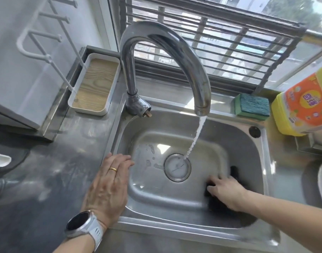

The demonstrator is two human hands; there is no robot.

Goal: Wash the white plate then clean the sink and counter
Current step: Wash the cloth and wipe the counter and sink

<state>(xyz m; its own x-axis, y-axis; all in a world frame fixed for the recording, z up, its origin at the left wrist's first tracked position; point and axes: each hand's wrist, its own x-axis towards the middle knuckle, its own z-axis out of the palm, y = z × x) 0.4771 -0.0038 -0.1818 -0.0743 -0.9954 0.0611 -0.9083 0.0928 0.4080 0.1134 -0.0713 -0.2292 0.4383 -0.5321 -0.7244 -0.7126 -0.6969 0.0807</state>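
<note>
The sink [174,136] lies between my hands, steel, rigid and wet-slick. My left hand [109,181] rests flat on its rim. My right hand [226,190] presses a dark pad [234,173], likely soft and light, best held from above.

one sink [244,125]; one faucet [167,44]; two sponges [252,106]; two hands [109,181]; one detergent bottle [302,106]

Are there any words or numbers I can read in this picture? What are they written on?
Yellow plastic bottle with orange label: big pink characters in a yellow circle, too blurred to read.
Same label: smaller print and tiny pictures, too small to read.
White-strapped wristwatch: screen dark, shows nothing.
Nothing else carries readable writing.
</note>
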